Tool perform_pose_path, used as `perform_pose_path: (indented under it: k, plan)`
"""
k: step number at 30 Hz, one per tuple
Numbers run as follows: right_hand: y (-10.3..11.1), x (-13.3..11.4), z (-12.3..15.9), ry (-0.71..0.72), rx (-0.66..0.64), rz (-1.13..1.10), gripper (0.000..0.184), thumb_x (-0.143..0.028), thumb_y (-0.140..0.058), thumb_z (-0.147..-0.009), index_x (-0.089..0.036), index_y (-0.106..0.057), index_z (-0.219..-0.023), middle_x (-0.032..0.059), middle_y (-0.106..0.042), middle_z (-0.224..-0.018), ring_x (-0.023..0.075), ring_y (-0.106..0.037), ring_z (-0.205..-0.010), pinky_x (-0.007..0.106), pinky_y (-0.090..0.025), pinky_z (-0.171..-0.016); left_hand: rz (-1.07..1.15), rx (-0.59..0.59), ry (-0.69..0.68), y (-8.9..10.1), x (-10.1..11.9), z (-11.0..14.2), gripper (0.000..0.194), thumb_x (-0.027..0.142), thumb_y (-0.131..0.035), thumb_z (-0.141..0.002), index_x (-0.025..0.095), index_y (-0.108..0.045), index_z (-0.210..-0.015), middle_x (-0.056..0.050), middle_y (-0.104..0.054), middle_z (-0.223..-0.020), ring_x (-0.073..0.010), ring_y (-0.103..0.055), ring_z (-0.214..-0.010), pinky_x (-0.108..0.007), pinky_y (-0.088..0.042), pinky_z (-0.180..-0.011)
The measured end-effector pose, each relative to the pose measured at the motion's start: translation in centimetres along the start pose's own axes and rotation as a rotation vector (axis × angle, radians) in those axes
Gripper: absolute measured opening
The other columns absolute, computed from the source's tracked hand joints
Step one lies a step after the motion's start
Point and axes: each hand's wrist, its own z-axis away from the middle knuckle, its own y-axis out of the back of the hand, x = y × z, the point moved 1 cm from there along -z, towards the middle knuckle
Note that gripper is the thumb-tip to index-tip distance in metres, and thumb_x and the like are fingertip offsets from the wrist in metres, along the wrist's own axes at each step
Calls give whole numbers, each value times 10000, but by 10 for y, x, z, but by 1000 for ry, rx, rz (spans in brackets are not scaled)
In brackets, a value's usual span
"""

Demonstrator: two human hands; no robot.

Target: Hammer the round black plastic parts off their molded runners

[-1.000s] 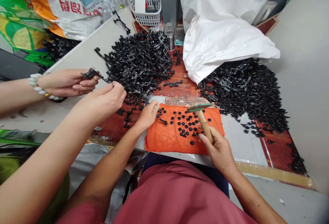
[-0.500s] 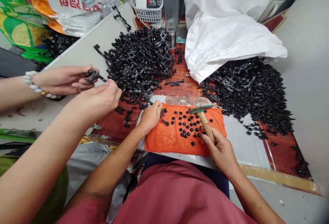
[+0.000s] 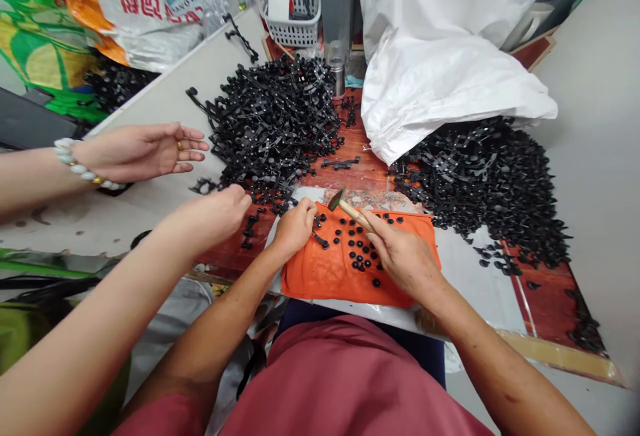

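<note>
My left hand (image 3: 295, 226) rests closed at the left edge of the orange cloth (image 3: 325, 269), pinching a black plastic clip (image 3: 319, 239) against it. My right hand (image 3: 403, 256) grips a small wooden-handled hammer (image 3: 345, 206), its head lowered over the cloth just right of my left fingers. Several small black caps (image 3: 361, 249) lie scattered on the cloth between my hands.
Another person's two hands (image 3: 207, 216) (image 3: 145, 151) work at the left, beside a big heap of black clips (image 3: 275, 123). A second heap (image 3: 485, 176) spills from a white sack (image 3: 450, 83) at the right. A white basket (image 3: 295, 9) and coloured bags (image 3: 100, 9) stand behind.
My right hand swung the hammer left and down toward my left hand. The other person's hands let go of a clip; one opened, the other dropped to the table.
</note>
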Motion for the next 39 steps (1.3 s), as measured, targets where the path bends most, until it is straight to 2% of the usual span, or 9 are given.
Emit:
perform_pose_path:
  k: [4, 13, 18, 23, 31, 39]
  plan:
    - [-1, 2, -2, -15, 13, 24, 553, -332, -444, -1045, -310, -411, -1597, 72, -801, -1093, 238, -737, -771, 322, -492, -649, 121, 35, -24, -2, -4, -1, 165, 286, -410, -1003, 237, -533, -906, -19, -641, -788, -197, -604, -758, -280, -406, -730]
    - [-2, 7, 7, -56, -41, 75, 526, -311, -445, -1045, -336, -454, -1570, 53, -804, -950, 237, -717, -736, 313, -467, -642, 75, 20, -17, -5, -5, 1, 156, 275, -406, -999, 237, -549, -947, -21, -629, -769, -204, -600, -743, -289, -376, -704]
    - [-1, 4, 4, -24, -108, 122, 511, -290, -437, -1054, -361, -460, -1559, 30, -808, -974, 202, -705, -713, 275, -414, -608, 181, 42, -34, -12, -17, -4, 150, 287, -426, -982, 232, -531, -891, -10, -627, -781, -183, -585, -740, -277, -385, -707]
    - [-3, 5, 1, -41, -103, 124, 515, -314, -443, -1054, -357, -446, -1568, 33, -806, -979, 208, -718, -742, 277, -415, -620, 261, 62, -67, -13, -21, -6, 176, 301, -415, -983, 222, -534, -880, -5, -617, -783, -170, -568, -734, -273, -395, -709]
    - [-2, 1, 0, -69, -137, 149, 497, -339, -426, -1064, -362, -463, -1559, 37, -808, -946, 212, -712, -710, 282, -401, -603, 111, 35, -30, -8, -13, 0, 168, 256, -429, -992, 230, -584, -933, -5, -625, -752, -180, -580, -713, -271, -383, -695]
    - [3, -4, -2, -55, -153, 143, 494, -329, -446, -1066, -361, -465, -1558, 30, -814, -978, 191, -714, -717, 267, -399, -603, 23, 30, -1, -6, -5, -1, 181, 290, -430, -1009, 231, -583, -933, -26, -662, -785, -200, -620, -761, -279, -387, -705]
